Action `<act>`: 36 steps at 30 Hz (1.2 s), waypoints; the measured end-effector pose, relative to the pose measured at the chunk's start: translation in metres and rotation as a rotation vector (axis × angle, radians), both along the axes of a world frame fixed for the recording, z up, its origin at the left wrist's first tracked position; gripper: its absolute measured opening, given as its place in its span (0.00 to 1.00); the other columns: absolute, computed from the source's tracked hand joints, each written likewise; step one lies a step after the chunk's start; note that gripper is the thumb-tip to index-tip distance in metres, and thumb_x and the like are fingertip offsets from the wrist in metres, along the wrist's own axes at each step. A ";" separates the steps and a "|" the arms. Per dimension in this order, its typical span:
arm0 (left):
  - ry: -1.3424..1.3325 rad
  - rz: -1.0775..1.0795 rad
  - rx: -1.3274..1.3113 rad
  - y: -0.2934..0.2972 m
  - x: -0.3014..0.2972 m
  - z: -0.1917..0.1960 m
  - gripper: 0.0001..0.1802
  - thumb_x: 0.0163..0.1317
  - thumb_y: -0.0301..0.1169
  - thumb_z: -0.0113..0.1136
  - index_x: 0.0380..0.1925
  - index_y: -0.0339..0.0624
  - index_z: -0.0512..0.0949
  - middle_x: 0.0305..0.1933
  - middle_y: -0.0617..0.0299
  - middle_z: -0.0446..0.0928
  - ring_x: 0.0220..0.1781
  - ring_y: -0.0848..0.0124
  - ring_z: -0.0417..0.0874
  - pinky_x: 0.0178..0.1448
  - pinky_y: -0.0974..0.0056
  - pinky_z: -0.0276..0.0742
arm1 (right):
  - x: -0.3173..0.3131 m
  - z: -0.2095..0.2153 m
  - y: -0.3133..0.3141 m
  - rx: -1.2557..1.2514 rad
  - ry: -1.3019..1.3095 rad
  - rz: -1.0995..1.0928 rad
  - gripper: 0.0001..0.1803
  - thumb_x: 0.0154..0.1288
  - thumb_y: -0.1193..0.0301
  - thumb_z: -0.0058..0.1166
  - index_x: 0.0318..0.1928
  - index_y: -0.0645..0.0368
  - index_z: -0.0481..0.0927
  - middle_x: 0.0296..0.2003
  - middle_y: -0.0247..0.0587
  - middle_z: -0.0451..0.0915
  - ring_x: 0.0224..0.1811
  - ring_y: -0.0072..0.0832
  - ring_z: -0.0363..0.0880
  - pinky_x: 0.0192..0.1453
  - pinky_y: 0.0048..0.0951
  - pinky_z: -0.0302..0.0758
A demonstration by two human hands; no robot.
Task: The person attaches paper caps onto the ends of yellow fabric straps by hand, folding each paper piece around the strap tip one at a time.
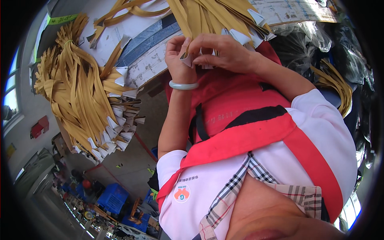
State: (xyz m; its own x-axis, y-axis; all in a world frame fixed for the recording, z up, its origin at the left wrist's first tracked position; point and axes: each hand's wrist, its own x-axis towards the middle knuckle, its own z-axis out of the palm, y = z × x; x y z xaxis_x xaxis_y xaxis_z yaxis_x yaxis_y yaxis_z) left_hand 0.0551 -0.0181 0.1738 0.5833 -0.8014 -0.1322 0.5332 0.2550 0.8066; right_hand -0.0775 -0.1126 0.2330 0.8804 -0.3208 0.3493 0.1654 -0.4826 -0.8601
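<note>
Both hands are close together at the table's near edge, over my red apron (240,104). My left hand (180,62), with a pale bangle on its wrist, is closed around the end of a mustard-coloured tape strip (185,54). The strip's folded white tip shows by the palm. My right hand (224,50) reaches in from the right, its thumb and fingers bent close about the same strip end; the exact contact is partly hidden. Just beyond the hands lies a fan of similar long strips (200,18), several with white ends.
A thick tied bundle of mustard strips (82,88) hangs over the table's left end. A blue denim band (150,40) lies along the worn white tabletop (148,68). Clear plastic bags (304,40) and another strip bundle (336,86) are at right. Blue crates (113,200) stand lower left.
</note>
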 end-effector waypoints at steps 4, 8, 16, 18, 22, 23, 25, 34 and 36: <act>-0.122 -0.004 0.015 0.000 0.000 -0.005 0.10 0.66 0.24 0.62 0.45 0.38 0.73 0.38 0.64 0.76 0.34 0.79 0.77 0.39 0.75 0.76 | 0.003 -0.004 -0.001 -0.051 -0.042 -0.021 0.09 0.64 0.74 0.60 0.44 0.59 0.80 0.41 0.40 0.79 0.42 0.34 0.80 0.47 0.31 0.76; -0.340 0.054 0.053 0.004 -0.003 0.003 0.09 0.66 0.24 0.61 0.45 0.37 0.75 0.43 0.63 0.77 0.43 0.77 0.79 0.49 0.73 0.76 | 0.003 -0.001 -0.009 -0.103 0.008 0.041 0.08 0.64 0.76 0.59 0.43 0.59 0.79 0.41 0.38 0.80 0.40 0.32 0.80 0.45 0.30 0.77; -0.483 -0.256 -0.127 0.021 0.029 0.047 0.09 0.61 0.17 0.62 0.42 0.35 0.79 0.45 0.61 0.77 0.49 0.75 0.76 0.52 0.71 0.73 | 0.006 0.010 -0.034 0.525 0.158 0.178 0.04 0.71 0.74 0.56 0.42 0.59 0.80 0.33 0.27 0.78 0.31 0.13 0.76 0.34 0.17 0.73; -0.311 -0.219 0.029 0.025 0.029 0.051 0.12 0.57 0.16 0.66 0.42 0.34 0.79 0.42 0.61 0.79 0.47 0.74 0.78 0.53 0.69 0.74 | 0.010 0.009 -0.036 0.537 0.141 0.173 0.04 0.70 0.73 0.56 0.42 0.59 0.80 0.33 0.28 0.78 0.31 0.13 0.75 0.34 0.17 0.73; -0.286 -0.240 0.028 0.023 0.030 0.047 0.11 0.56 0.15 0.67 0.39 0.34 0.80 0.40 0.62 0.80 0.44 0.74 0.80 0.52 0.69 0.75 | 0.015 0.001 -0.039 0.534 0.080 0.208 0.05 0.69 0.72 0.59 0.41 0.59 0.80 0.31 0.28 0.77 0.30 0.14 0.75 0.34 0.18 0.72; -0.345 -0.284 -0.021 0.022 0.034 0.043 0.09 0.57 0.16 0.67 0.38 0.33 0.80 0.40 0.63 0.80 0.42 0.75 0.80 0.51 0.70 0.76 | 0.015 0.004 -0.039 0.534 0.082 0.209 0.05 0.69 0.72 0.59 0.41 0.59 0.80 0.31 0.28 0.77 0.30 0.14 0.75 0.34 0.18 0.72; -0.403 -0.324 -0.070 0.024 0.036 0.038 0.08 0.58 0.16 0.66 0.37 0.33 0.81 0.39 0.63 0.81 0.41 0.76 0.80 0.49 0.71 0.76 | 0.014 0.014 -0.042 0.586 0.216 0.378 0.10 0.66 0.68 0.63 0.41 0.60 0.80 0.31 0.30 0.79 0.29 0.15 0.74 0.35 0.20 0.74; -0.484 -0.158 0.010 0.023 0.022 0.063 0.05 0.60 0.17 0.65 0.36 0.34 0.80 0.35 0.66 0.80 0.35 0.78 0.80 0.42 0.74 0.76 | 0.019 0.031 -0.042 0.446 0.262 0.235 0.12 0.63 0.67 0.65 0.34 0.60 0.75 0.24 0.31 0.79 0.26 0.18 0.78 0.29 0.21 0.73; -0.783 0.060 0.039 0.019 0.019 0.057 0.05 0.61 0.17 0.64 0.36 0.34 0.79 0.35 0.63 0.81 0.32 0.77 0.80 0.40 0.73 0.77 | 0.019 0.034 -0.037 0.313 0.242 0.159 0.10 0.64 0.70 0.63 0.35 0.60 0.75 0.26 0.31 0.79 0.28 0.16 0.78 0.32 0.20 0.74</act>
State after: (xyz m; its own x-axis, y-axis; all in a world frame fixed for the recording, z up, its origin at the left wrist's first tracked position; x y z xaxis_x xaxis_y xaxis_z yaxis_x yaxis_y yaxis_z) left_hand 0.0744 0.0010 0.2309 0.5604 -0.7690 0.3076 -0.2079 0.2289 0.9510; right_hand -0.0583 -0.1494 0.2670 0.9721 -0.2321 0.0341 -0.0078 -0.1770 -0.9842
